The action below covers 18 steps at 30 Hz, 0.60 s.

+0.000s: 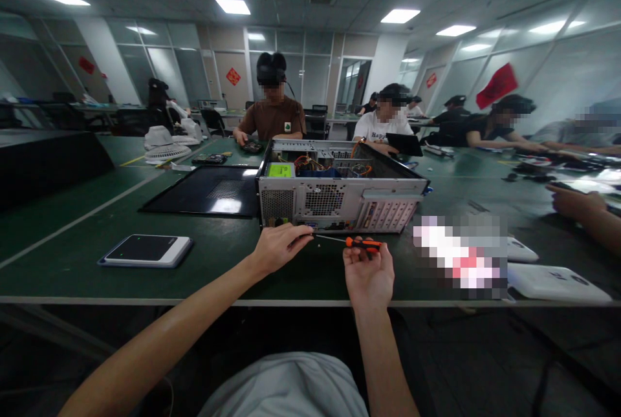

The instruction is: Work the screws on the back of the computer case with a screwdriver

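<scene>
My right hand is palm up, its fingers closed round the orange and black handle of a screwdriver. The thin shaft points left, toward my left hand. The left fingers are pinched together at the screwdriver's tip; whatever they hold there is too small to make out. Just beyond both hands lies a computer case, its metal rear panel facing me and its upper side off. Cables and a power supply with a green label show inside. A tiny light speck, perhaps a screw, lies on the table below the shaft.
Left of the case lies a black side panel. A flat white device with a black top sits nearer on the green table. White objects lie at right, beside a blurred patch. Several people work around, one hand reaching in at right.
</scene>
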{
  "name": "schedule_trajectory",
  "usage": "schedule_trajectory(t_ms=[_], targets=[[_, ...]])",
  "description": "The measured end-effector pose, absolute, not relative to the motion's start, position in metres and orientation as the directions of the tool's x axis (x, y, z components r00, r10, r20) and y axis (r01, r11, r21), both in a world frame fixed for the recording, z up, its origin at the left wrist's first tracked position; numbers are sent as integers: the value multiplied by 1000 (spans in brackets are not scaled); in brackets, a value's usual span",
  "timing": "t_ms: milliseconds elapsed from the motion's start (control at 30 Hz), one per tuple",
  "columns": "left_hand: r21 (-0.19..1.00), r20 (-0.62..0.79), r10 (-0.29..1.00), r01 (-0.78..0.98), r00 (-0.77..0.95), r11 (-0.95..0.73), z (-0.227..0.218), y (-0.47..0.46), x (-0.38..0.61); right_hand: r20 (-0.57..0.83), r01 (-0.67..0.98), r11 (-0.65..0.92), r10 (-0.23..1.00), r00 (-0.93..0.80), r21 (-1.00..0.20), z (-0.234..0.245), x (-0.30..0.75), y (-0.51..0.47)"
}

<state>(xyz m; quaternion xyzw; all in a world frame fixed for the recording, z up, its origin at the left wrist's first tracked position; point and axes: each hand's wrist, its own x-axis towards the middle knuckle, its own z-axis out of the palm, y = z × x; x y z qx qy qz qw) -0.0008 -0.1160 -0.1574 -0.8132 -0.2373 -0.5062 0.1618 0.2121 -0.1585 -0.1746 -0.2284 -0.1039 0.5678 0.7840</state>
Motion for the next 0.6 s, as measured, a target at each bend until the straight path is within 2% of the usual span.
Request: schedule_trajectory(t_ms=[600], targets=[[-26, 903, 214, 546, 371, -837, -160, -115, -1, -118, -827, 276, 919, 376, -489, -174, 210, -158]])
